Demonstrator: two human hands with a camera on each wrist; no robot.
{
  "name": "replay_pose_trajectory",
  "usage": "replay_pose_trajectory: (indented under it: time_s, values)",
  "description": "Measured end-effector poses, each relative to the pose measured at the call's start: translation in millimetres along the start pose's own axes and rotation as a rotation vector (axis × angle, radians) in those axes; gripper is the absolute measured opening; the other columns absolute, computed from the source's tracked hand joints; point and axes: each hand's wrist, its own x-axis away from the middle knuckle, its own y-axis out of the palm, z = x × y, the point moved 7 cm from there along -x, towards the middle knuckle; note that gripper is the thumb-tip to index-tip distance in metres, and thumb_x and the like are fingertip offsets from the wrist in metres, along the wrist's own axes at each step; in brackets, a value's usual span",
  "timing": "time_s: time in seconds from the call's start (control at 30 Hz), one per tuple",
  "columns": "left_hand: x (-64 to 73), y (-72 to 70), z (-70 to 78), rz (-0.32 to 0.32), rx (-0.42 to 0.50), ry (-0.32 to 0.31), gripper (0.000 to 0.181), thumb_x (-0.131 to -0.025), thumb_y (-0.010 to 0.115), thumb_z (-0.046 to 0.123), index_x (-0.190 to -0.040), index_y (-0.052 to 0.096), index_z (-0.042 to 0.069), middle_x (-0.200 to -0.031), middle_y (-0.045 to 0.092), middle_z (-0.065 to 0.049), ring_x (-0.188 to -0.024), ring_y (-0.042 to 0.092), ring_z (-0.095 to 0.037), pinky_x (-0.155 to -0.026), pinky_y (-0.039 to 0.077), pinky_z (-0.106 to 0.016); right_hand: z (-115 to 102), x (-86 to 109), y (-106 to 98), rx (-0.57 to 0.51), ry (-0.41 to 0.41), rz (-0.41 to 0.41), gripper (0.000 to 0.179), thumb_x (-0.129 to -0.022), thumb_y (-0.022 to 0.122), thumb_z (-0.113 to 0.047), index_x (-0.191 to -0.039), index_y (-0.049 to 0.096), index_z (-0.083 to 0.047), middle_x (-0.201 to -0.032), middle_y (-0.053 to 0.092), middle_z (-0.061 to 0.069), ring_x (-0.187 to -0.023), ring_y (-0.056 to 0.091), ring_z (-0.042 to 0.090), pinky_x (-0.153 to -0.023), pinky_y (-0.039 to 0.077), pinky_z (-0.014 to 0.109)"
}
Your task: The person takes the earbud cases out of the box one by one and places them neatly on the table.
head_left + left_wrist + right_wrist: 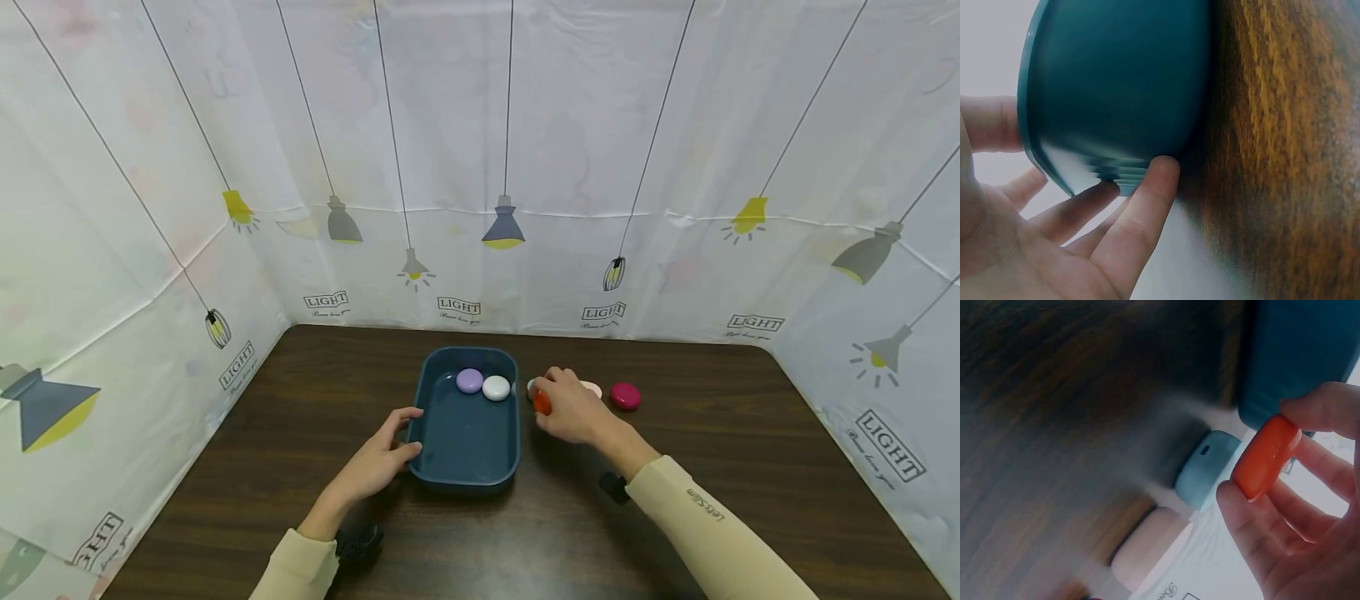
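My left hand holds the left side of a dark blue rectangular tub. Its thumb and a finger reach over the rim, and other fingertips touch the outer wall. To the right of the tub, my right hand pinches a glossy orange rounded puck between thumb and fingers. Beyond it in the right wrist view, a light blue puck with a small dark slot and a pale pink puck stand on the table. Inside the tub lie a purple puck and a white puck.
A crimson puck lies on the dark wooden table, right of my right hand. White sheeting printed with lamps encloses the table's back and sides.
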Motion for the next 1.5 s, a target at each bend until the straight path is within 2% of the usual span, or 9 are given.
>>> replay_pose_trajectory:
  time_s: [0.17,0.37,0.9,1.17,1.5]
  values:
    - [0.5,0.0,-0.5,0.004,0.001,0.005,0.050,-0.104,0.056,0.013,-0.151,0.040,0.015,-0.156,0.034,-0.024,-0.116,0.061,-0.033,-0.091,0.055,-0.052,4,-0.3,9,0.025,-0.005,-0.015,0.036,-0.087,0.076,-0.021,-0.121,0.067,-0.012,-0.119,0.056,0.012,-0.108,0.049,0.030,-0.075,0.056,0.048]
    - [0.3,0.8,-1.4,0.008,-0.001,0.012,0.049,-0.104,0.056,0.012,-0.151,0.039,0.013,-0.155,0.034,-0.026,-0.117,0.060,-0.035,-0.090,0.056,-0.052,1,1.7,15,0.077,-0.061,0.010,0.034,-0.084,0.077,-0.021,-0.116,0.067,-0.012,-0.111,0.057,0.010,-0.103,0.052,0.030,-0.070,0.055,0.044]
    - [1.3,0.6,0.4,0.008,0.002,0.003,0.050,-0.104,0.056,0.014,-0.151,0.040,0.015,-0.157,0.033,-0.024,-0.117,0.061,-0.033,-0.091,0.055,-0.052,-4,5.9,26,0.142,-0.099,-0.028,0.042,-0.082,0.080,-0.023,-0.120,0.066,-0.010,-0.116,0.058,0.013,-0.109,0.055,0.034,-0.071,0.055,0.054]
    - [1.4,0.5,0.3,0.004,-0.020,0.003,0.050,-0.104,0.055,0.014,-0.151,0.038,0.014,-0.156,0.034,-0.024,-0.116,0.061,-0.033,-0.091,0.056,-0.050,-6,7.0,22,0.170,-0.120,-0.009,0.040,-0.083,0.080,-0.024,-0.117,0.066,-0.012,-0.112,0.058,0.011,-0.104,0.055,0.031,-0.068,0.056,0.047]
    - [0.4,0.5,-1.5,0.009,-0.013,-0.006,0.050,-0.105,0.055,0.012,-0.152,0.039,0.015,-0.157,0.033,-0.023,-0.117,0.060,-0.033,-0.092,0.055,-0.052,-12,5.8,5,0.170,-0.132,0.013,0.026,-0.084,0.075,-0.017,-0.109,0.068,-0.011,-0.102,0.057,0.006,-0.095,0.051,0.026,-0.058,0.048,0.038]
